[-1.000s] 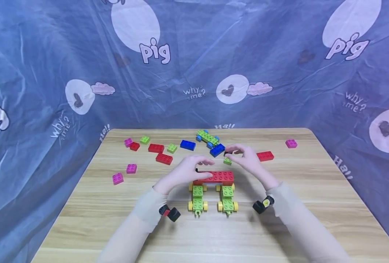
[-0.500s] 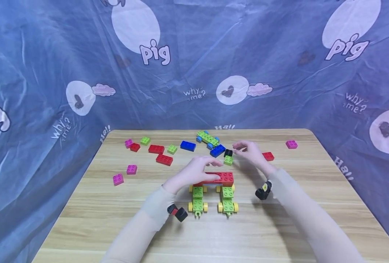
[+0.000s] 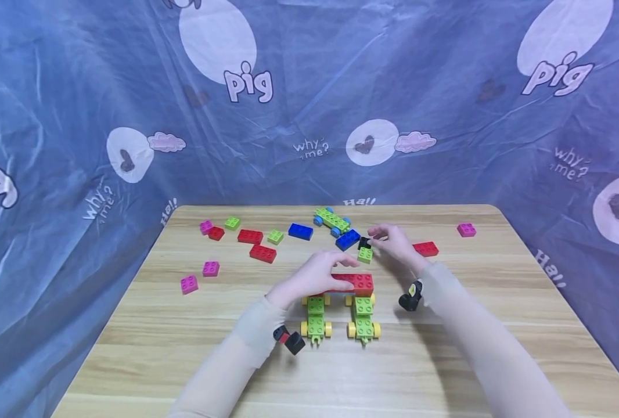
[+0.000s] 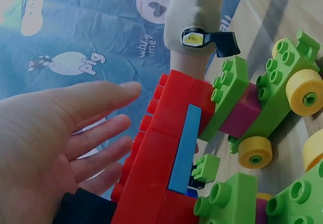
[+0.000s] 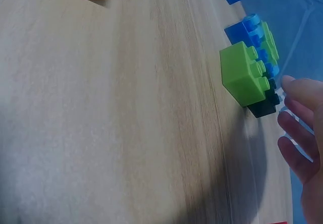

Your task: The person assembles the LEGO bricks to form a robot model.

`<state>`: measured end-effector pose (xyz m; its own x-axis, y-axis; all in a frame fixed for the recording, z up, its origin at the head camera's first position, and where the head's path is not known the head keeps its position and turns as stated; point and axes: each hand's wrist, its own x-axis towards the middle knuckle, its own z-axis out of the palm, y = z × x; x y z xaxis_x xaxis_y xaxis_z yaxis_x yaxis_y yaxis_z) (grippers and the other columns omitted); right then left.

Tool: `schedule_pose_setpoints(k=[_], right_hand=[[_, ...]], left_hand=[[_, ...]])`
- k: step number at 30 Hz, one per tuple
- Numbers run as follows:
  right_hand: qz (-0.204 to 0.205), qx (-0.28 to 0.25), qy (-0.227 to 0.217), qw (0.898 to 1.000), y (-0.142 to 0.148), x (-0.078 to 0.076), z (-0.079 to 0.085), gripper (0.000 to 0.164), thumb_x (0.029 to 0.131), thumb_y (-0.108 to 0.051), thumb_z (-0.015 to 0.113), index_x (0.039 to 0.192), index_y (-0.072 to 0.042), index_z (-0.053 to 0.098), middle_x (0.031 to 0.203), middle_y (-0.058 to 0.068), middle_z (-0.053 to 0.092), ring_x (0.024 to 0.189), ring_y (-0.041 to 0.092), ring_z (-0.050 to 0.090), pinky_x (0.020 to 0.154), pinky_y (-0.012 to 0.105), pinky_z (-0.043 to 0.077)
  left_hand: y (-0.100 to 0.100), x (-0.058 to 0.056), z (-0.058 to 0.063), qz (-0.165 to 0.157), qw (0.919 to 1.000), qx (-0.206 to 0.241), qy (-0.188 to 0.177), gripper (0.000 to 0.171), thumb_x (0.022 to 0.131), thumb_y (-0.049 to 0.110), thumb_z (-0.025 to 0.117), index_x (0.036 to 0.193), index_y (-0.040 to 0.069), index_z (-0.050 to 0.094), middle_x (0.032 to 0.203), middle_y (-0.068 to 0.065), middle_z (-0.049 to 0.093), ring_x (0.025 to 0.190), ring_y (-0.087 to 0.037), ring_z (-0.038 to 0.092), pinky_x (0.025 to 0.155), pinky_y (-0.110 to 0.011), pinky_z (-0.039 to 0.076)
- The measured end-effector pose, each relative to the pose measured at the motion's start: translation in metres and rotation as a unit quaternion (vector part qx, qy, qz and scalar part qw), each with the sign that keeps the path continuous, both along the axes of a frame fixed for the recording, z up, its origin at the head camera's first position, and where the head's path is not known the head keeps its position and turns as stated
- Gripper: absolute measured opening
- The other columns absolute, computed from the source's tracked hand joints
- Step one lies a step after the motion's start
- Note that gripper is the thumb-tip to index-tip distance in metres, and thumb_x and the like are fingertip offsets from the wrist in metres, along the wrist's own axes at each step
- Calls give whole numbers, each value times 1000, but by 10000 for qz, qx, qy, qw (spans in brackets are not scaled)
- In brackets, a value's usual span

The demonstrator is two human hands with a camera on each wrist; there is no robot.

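- Your right hand (image 3: 395, 242) is loose, holding nothing; the black brick (image 3: 363, 242) is just beside, at 9 o'clock.
- Your left hand (image 3: 316, 275) is loose too, by the red bricks (image 3: 363, 284) at 3 o'clock.
- A green brick (image 3: 364, 255) sits at the black one's 6 o'clock.
- Two green cars (image 3: 363, 326) stick out at the red bricks' 5 and 7 o'clock.

Loose lie four pink bricks (image 3: 211, 269), four red bricks (image 3: 263, 253), three green bricks (image 3: 275, 237), two blue bricks (image 3: 301, 231), one black brick (image 3: 363, 243). There are three wheeled bases (image 3: 316, 325).
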<state>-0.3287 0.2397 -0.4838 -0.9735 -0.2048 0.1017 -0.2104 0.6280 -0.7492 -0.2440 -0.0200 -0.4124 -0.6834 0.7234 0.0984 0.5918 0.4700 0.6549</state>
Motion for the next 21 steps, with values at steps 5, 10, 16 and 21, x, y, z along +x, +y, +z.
schedule_pose_setpoints(k=[5, 10, 16, 21], right_hand=[[-40, -13, -185, 9998, -1, -1, -1, 32, 90, -9, 65, 118, 5, 62, 110, 22, 66, 102, 34, 62, 85, 42, 53], [-65, 13, -261, 9996, -1, -2, -3, 31, 90, -8, 64, 117, 5, 61, 110, 22, 66, 103, 34, 61, 87, 43, 51], [-76, 45, -183, 9998, 0, -1, -5, 30, 89, -6, 63, 116, 6, 61, 110, 24, 65, 100, 34, 62, 83, 38, 52], [-140, 12, -205, 9997, 1, -1, -4, 30, 90, -6, 61, 117, 8, 60, 110, 25, 64, 99, 35, 61, 80, 35, 52]], left_hand=[[1, 0, -1, 45, 9998, -199, 59, 45, 84, 22, 76, 126, 13, 63, 122, 0, 66, 115, -16, 58, 97, -30, 47], [3, 1, -1, 63, 9994, -348, 44, 46, 83, 21, 76, 126, 14, 62, 122, 1, 66, 114, -15, 59, 98, -30, 47], [4, 1, 0, 80, 9985, -537, 37, 45, 83, 20, 76, 126, 16, 62, 122, 1, 66, 113, -14, 59, 98, -29, 46], [4, 1, 0, 42, 9977, -658, 128, 44, 82, 20, 77, 124, 18, 64, 118, 3, 68, 110, -11, 61, 97, -27, 47]])
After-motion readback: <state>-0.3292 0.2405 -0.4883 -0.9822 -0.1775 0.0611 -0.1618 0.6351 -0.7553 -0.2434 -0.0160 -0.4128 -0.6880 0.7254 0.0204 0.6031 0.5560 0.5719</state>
